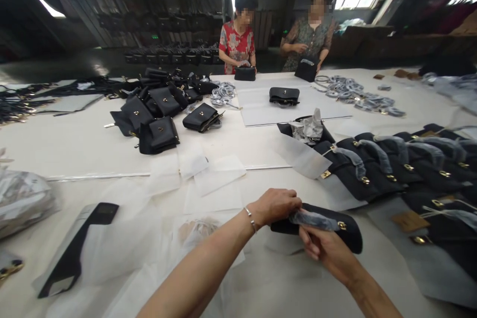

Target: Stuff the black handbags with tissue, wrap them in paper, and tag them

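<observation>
A small black handbag (352,236) lies before me at the front of the table, its gold clasp facing up and its handle (316,219) wrapped in clear plastic. My left hand (278,206), with a bracelet at the wrist, is closed at the handle's left end; the fingertips are partly hidden. From below, my right hand (324,246) grips the near side of the bag by the handle, fingers curled. To the right, finished-looking black handbags (350,169) with wrapped handles stand in a row. An open black bag (307,129) stuffed with crumpled paper sits behind them.
Translucent sheets (219,174) and a flat black strap-like piece (80,253) lie on the left. Black bags (160,104) are heaped farther back, near wrapped straps (223,93). Two people (238,42) work across the table, each handling a black bag. A plastic bag (26,201) sits far left.
</observation>
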Tool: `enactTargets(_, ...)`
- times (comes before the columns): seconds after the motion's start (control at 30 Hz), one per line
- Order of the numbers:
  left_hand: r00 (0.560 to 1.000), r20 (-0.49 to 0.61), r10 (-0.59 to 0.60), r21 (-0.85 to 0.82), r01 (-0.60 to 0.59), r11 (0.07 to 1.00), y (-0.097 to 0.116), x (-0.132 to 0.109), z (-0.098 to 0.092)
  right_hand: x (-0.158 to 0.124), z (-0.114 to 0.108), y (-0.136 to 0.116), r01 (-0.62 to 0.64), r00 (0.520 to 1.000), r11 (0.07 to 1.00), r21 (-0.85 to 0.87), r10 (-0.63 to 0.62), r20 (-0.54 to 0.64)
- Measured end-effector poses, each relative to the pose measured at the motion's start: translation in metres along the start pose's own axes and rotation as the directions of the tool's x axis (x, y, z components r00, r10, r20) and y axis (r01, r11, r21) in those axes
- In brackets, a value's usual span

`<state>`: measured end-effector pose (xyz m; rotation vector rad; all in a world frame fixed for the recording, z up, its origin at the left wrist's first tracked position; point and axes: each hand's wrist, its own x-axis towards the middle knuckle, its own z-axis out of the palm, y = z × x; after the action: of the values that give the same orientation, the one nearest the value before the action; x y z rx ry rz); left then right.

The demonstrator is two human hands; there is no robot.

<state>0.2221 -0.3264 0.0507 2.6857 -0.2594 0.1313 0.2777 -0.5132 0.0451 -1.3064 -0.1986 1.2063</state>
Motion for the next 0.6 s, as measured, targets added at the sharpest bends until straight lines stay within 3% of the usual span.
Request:
enactTargets(0.17,0.996,-0.044,-0.079,-0.145,0.071,0.987,0.001,0.000,-0.004,0.004,0.004,0.003,0.030,0.998,0.997,0.068,-0.026,-0.060)
enactTargets(0.27,0.964,-0.133,-0.231,-0.397,0.162,0.903,0.007,-0.006,-0.003,0.006,0.003,0.010,0.096,0.972,0.980,0.175,-0.054,-0.228)
enactTargets(0.33,0.925,-0.140,-0.353,-0.660,0.178,0.730,0.010,-0.010,0.002,0.007,0.002,0.017,0.166,0.928,0.965,0.201,-0.084,-0.363)
enactTargets(0.4,0.897,-0.077,-0.435,-0.864,0.158,0.478,0.013,-0.012,0.008,0.008,0.001,0.025,0.177,0.909,0.973,0.147,-0.104,-0.405)
enactTargets(0.5,0.877,0.014,-0.480,-0.981,0.106,0.164,0.019,-0.013,0.014,0.012,0.000,0.034,0.083,0.919,0.996,-0.008,-0.080,-0.387)
enactTargets(0.6,0.857,0.044,-0.513,-0.999,0.044,-0.012,0.025,-0.012,0.014,0.015,0.001,0.035,0.055,0.898,0.984,-0.170,-0.123,-0.423)
